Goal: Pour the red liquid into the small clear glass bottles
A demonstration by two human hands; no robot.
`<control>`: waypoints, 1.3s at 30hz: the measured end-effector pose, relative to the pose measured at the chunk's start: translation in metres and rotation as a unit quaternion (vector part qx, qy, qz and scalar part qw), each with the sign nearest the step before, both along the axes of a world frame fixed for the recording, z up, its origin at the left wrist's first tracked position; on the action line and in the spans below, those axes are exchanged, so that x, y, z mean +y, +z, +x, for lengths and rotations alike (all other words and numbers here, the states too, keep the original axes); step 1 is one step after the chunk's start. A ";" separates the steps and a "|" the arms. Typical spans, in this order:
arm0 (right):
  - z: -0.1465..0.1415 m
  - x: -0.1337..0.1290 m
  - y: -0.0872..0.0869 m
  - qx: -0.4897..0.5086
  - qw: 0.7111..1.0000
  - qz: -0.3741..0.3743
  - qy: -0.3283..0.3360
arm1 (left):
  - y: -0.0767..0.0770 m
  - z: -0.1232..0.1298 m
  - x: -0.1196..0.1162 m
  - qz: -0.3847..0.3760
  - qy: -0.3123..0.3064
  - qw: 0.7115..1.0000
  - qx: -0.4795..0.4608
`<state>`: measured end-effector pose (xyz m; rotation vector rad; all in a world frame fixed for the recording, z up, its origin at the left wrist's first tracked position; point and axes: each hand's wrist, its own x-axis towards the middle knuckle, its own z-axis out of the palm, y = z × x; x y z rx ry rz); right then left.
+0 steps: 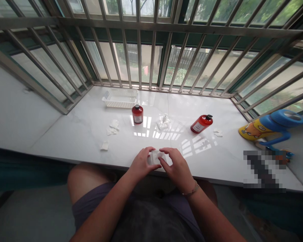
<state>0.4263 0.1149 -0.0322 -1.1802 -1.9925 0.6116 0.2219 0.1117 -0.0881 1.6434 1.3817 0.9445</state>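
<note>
Close to the front edge of the white sill, my left hand (141, 162) and my right hand (178, 163) face each other around a small white packet (155, 156). It looks like folded tissue or soft wrapping; which of these I cannot tell. My left fingers and thumb grip its left side. The right thumb presses on its front while the right fingers curl over the top. Just beyond my hands lies a crumpled clear plastic wrapper (163, 122). A red bottle (137, 115) with a dark cap stands farther back, slightly left.
Another red bottle (201, 124) with a black top is at the right. Crumpled white tissues (113, 127) lie left, with a small white piece (104, 146) nearer. A white basket (121, 99) sits by the window bars (155, 60). A blue-yellow flask (261, 127) is far right.
</note>
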 end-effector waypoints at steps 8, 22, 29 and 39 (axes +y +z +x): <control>0.012 -0.016 -0.014 0.030 0.996 -0.082 0.001 | 0.006 0.001 0.000 -0.006 0.003 1.000 -0.004; 0.009 -0.021 -0.025 0.086 0.988 -0.111 -0.058 | 0.007 0.001 0.000 -0.013 0.003 1.000 -0.003; 0.002 -0.022 -0.026 0.119 0.982 -0.148 -0.018 | 0.004 0.000 0.001 -0.008 -0.001 1.000 -0.011; -0.002 -0.024 -0.028 0.114 0.986 -0.116 -0.042 | 0.002 0.000 0.000 -0.012 -0.005 1.000 -0.016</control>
